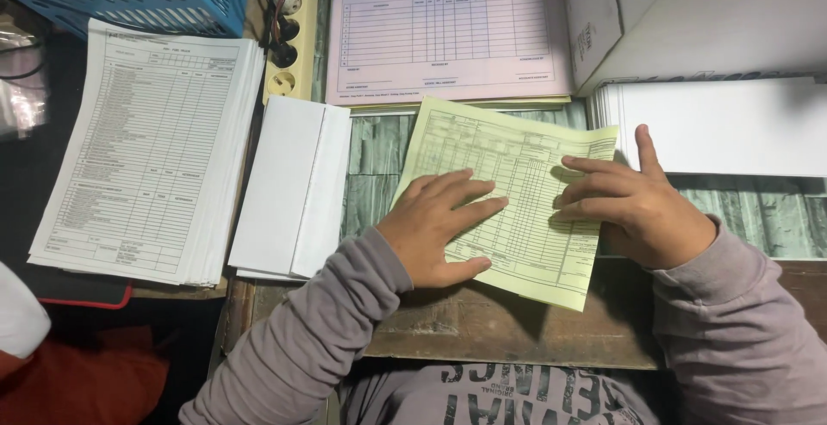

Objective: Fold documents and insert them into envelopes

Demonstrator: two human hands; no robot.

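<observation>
Your left hand lies flat, fingers spread, on the yellow form; your right hand presses its right edge, fingers together, pinching nothing. The form sits tilted on the table, near corner close to the table's front edge. Left of it, folded white sheets; above, a pink pad; right, a white stack.
</observation>
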